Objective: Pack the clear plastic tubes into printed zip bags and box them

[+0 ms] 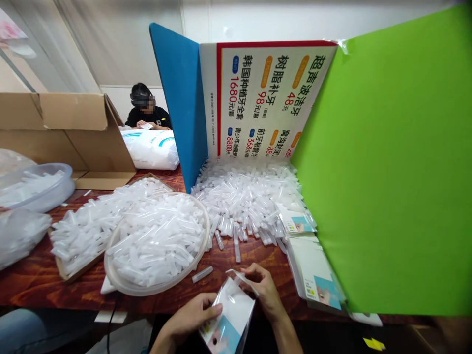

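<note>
At the lower centre of the frame, the left hand (201,312) grasps a clear packet (236,307) by its left side, thumb flat on the front; the right hand (267,290) pinches the transparent flap (248,281) at its upper end. The packet, backed by a white card with a teal print, lies tilted between them, its long axis running from lower left to upper right, so that the flap end is nearer the right hand. A loose tube (202,274) rests on the bench (273,258) just above the left hand, the nearer of the two, its long axis slanting toward the upper right. Farther up, at centre, spreads a heap of tubes (247,191); to its left stand a filled round tub (207,221) and a cardboard tray (79,271) of similar pieces. A stack of packets (320,275) lies right of centre, beside a green panel (383,172). A blue panel (177,98) and a printed board (273,98) rise behind the heap. Upper left: a cardboard box (55,142) and, beyond a white bag (151,150), a seated co-worker (147,113).
</note>
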Demonstrator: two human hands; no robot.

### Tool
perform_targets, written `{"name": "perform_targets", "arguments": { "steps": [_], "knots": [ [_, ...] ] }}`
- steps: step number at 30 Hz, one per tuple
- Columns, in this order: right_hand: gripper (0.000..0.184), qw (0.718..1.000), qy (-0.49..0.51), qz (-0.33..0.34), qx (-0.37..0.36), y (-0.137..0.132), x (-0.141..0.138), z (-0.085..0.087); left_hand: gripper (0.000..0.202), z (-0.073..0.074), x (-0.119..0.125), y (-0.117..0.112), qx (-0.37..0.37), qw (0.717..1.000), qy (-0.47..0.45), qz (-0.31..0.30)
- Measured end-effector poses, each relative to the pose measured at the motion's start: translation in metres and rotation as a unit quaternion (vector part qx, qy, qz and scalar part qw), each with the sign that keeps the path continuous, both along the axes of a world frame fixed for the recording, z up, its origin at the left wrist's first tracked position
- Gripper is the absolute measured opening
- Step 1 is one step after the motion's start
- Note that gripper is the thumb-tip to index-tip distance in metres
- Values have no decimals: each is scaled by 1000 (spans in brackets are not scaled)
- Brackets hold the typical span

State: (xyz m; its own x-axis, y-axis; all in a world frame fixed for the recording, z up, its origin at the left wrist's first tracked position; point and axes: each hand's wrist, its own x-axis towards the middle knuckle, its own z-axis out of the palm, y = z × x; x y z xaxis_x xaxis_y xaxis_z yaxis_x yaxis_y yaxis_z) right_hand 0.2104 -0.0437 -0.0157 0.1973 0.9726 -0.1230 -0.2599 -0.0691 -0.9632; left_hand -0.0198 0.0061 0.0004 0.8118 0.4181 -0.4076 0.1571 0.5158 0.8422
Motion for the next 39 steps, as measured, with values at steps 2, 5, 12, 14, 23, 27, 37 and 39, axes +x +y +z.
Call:
{"name": "perform_targets", "arguments": {
  "steps": [2,5,12,14,23,27,37,39],
  "knots": [
    [35,999,-42,29,17,3,-6,3,58,0,-2,2,19,1000,-7,-13],
    [34,992,-70,99,32,8,-13,11,56,3,-6,5,41,999,-5,-28],
    [26,931,-357,-60,36,37,-2,9,60,11,-11,4,67,995,13,67],
    [35,925,-371,-77,36,46,2,5,64,9,-11,2,54,993,7,107],
    [23,962,-247,93,65,24,1,32,62,8,-25,0,62,988,-13,140],
    [24,970,-160,175,51,17,-17,44,61,8,-30,2,60,993,-10,97],
    [21,922,-297,207,135,87,-58,106,69,18,-59,7,90,988,-71,108],
    [13,897,-368,190,155,111,-79,120,72,16,-65,4,94,984,-78,130]
  ]
}}
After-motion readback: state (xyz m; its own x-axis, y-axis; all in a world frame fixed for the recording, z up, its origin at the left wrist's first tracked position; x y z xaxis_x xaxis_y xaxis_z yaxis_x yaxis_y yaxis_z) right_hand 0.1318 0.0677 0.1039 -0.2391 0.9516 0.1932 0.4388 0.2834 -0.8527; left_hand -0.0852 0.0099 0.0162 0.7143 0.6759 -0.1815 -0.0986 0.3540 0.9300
